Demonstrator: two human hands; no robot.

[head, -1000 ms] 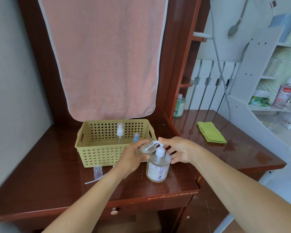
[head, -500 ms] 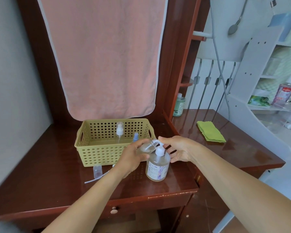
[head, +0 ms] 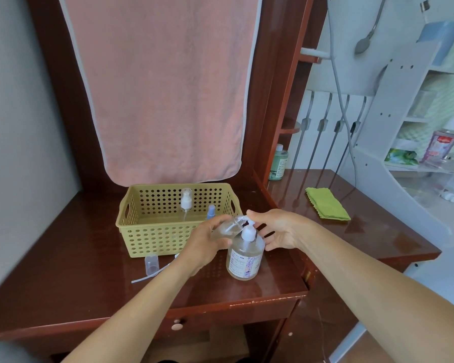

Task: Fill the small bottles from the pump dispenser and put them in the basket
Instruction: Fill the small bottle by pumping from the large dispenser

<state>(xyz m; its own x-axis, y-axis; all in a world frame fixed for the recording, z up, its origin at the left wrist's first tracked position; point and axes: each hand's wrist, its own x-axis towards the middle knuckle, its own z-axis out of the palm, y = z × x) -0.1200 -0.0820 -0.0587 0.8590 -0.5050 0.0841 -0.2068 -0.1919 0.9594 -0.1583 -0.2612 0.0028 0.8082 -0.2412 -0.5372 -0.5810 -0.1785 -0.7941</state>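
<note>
Perforated yellow-green basket (head: 152, 237), pink towel (head: 163, 87), green cloth (head: 326, 203), possibly purple-patterned dispenser label (head: 244, 262).

One head-worn wide-angle view looks forward and down, close over the desk (head: 63, 271) and forearms.

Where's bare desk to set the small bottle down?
Free: left of the basket toward the wall, and the front edge under the forearms. Crowded: in front of the basket, with clear cap, tube and pump dispenser.
</note>
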